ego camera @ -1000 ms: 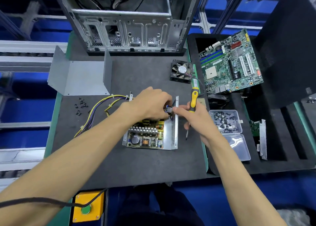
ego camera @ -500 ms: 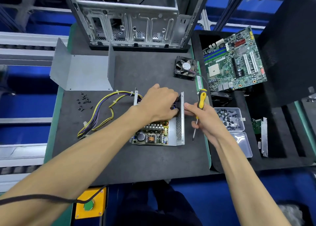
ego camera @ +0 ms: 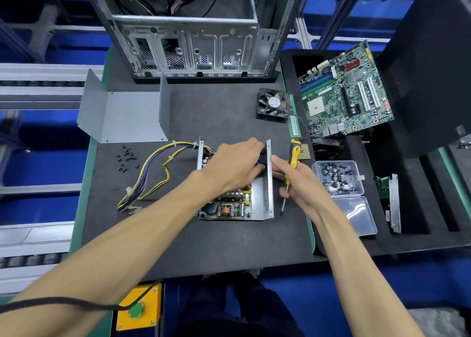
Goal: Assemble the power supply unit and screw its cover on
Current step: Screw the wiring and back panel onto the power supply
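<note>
Both hands remain at the open power supply unit [ego camera: 237,204] mid-bench [ego camera: 216,240]: left hand [ego camera: 237,166] curls inside it; right hand [ego camera: 300,181] grips a screwdriver [ego camera: 293,158], fingertips touching its perforated wall.

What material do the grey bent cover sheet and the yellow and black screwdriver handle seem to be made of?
The grey bent cover sheet looks like thin matte sheet metal: flat, sharply folded sides. The yellow and black screwdriver handle, held in the right hand, is probably moulded plastic, perhaps with rubber grip: smooth, two colours.
</note>
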